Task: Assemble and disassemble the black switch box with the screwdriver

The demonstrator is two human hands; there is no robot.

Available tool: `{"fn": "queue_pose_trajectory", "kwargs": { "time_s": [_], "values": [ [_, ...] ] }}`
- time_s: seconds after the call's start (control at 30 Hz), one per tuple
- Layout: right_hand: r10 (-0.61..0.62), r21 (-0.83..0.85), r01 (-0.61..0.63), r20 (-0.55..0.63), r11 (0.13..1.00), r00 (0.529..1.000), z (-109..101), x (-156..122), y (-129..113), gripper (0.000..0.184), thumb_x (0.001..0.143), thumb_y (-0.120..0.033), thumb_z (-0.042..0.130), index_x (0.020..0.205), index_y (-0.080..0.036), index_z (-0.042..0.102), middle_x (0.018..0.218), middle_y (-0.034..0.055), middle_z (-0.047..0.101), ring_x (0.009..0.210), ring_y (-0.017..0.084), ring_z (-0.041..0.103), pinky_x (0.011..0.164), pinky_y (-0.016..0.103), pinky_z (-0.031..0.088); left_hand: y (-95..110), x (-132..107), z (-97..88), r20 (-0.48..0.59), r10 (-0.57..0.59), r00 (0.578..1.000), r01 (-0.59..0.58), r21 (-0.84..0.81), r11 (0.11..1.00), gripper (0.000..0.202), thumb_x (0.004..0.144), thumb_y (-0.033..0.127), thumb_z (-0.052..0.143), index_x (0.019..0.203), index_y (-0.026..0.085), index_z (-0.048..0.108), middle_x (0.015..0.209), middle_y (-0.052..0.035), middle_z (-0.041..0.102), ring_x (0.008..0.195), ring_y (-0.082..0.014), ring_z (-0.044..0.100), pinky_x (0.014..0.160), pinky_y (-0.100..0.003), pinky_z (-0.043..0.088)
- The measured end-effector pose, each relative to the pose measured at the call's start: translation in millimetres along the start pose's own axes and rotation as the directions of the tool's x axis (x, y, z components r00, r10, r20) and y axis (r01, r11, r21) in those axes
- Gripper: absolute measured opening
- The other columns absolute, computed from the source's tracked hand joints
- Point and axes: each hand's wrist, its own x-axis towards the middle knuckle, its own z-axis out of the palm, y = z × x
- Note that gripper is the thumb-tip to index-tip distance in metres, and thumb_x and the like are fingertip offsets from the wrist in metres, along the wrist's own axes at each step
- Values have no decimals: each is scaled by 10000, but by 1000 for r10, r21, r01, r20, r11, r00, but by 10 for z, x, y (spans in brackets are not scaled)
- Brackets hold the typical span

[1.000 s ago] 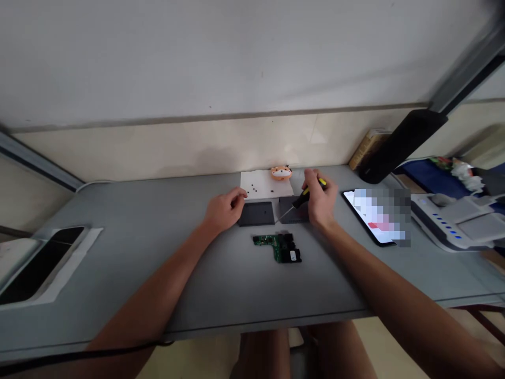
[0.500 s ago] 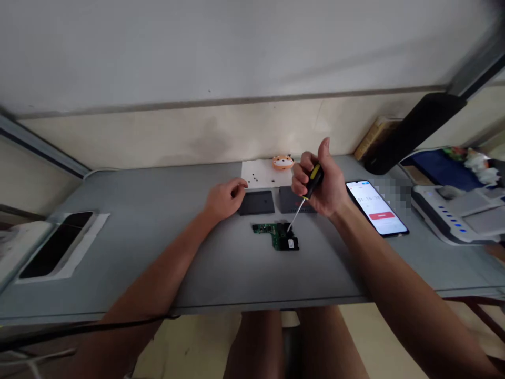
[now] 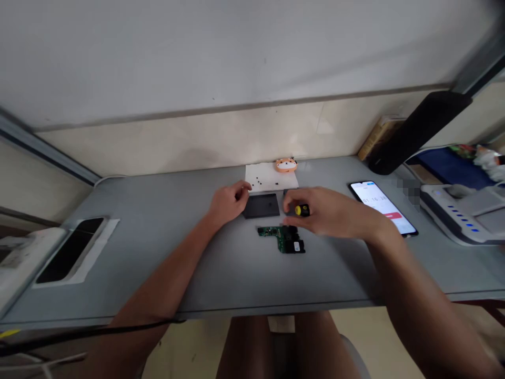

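One screwdriver (image 3: 302, 210) clamped in our right grip (image 3: 330, 212), by far edge of circuit board (image 3: 281, 244) on counter (image 3: 224, 273), right of dark panel (image 3: 262, 206); left grip (image 3: 228, 203) curled beside panel, whether holding anything we cannot tell. Unsteady tilt could let hidden tip slip, scratch circuit board.

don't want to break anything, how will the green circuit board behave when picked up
The green circuit board is probably stiff, judging by its flat shape. It is likely light, being much smaller than the phone. Its narrow left strip looks fragile, so it might snap if bent.
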Motion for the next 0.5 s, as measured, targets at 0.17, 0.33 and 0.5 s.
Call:
{"fn": "queue_pose_trajectory", "kwargs": {
  "time_s": [0.17, 0.33, 0.5],
  "values": [
    [121, -267, -96, 80, 959, 989, 60, -111, -69, 266, 824, -374, 743, 1054, -252, 694, 938, 38, 696, 679, 179, 613, 566, 295, 363, 0, 12, -47, -43, -34, 998, 38, 86, 996, 230, 899, 249, 499, 934, 223, 726, 664, -19, 664, 614, -181, 587, 628, -286, 402],
    [176, -437, -70, 208, 897, 962, 231, -146, -168, 632, 751, -470, 819, 1307, -245, 622, 1178, 116, 640, 732, 235, 675, 584, 312, 412, -64, 61, -12, 21, -39, 999, 34, 192, 981, 277, 855, 240, 490, 585, 220, 546, 562, -32, 574, 533, -180, 484, 529, -301, 270],
    [165, -442, -47, 233, 896, 958, 261, -120, -164, 573, 770, -368, 805, 1303, -230, 648, 1180, 122, 682, 824, 279, 718, 657, 340, 484, -125, 86, -11, 69, 8, 998, -19, 167, 986, 304, 840, 254, 481, 538, 223, 491, 510, -28, 529, 502, -170, 434, 502, -300, 218]
  ]
}}
